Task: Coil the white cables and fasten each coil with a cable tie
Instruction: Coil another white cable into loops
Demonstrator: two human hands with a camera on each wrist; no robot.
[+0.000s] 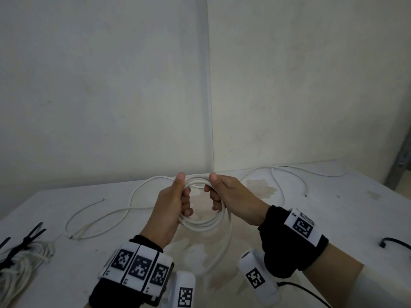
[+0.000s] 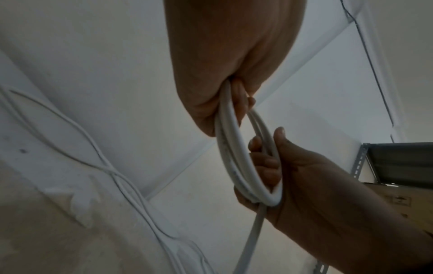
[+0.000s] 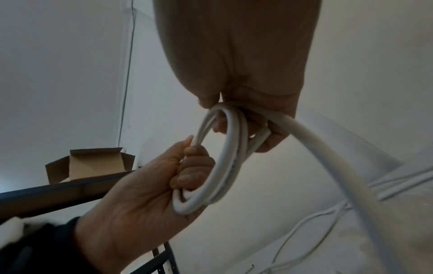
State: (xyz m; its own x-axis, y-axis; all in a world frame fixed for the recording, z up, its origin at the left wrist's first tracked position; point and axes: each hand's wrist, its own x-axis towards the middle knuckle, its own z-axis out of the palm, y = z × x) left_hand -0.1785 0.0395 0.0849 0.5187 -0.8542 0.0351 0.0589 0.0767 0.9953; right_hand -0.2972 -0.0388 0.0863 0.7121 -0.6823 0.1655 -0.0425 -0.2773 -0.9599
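Holding a small round coil of white plastic-sheathed cable (image 1: pixel 201 221) above the white table (image 1: pixel 311 218), both hands are raised side by side at the middle of the head view. The left hand (image 1: pixel 172 203) grips the coil's left side, fingers curled through the ring and thumb extended upward along the top turns. The right hand (image 1: pixel 231 196) grips the right side in mirror fashion, fingers wrapped round the turns and thumb pointing up. The two thumbs stand near each other but apart, with the top of the coil between them. Both wrists carry black bands with white marker tiles, and the forearms angle inward toward the coil.

In the left wrist view the turns pass through the closed left fist, and the right hand (image 2: pixel 304 176) clasps the far side of the ring. In the right wrist view the left hand (image 3: pixel 164 176) closes on the coil's lower turns, and one loose strand (image 3: pixel 328 157) leaves the right fist and drops to the table.

The uncoiled remainder of the white cable (image 1: pixel 138 192) lies in slack loops across the table behind and left of the hands. At the near left edge sits a finished white cable bundle (image 1: pixel 22 261) bound with black cable ties (image 1: pixel 29 238). A loose black cable tie (image 1: pixel 395 243) lies at the right edge.
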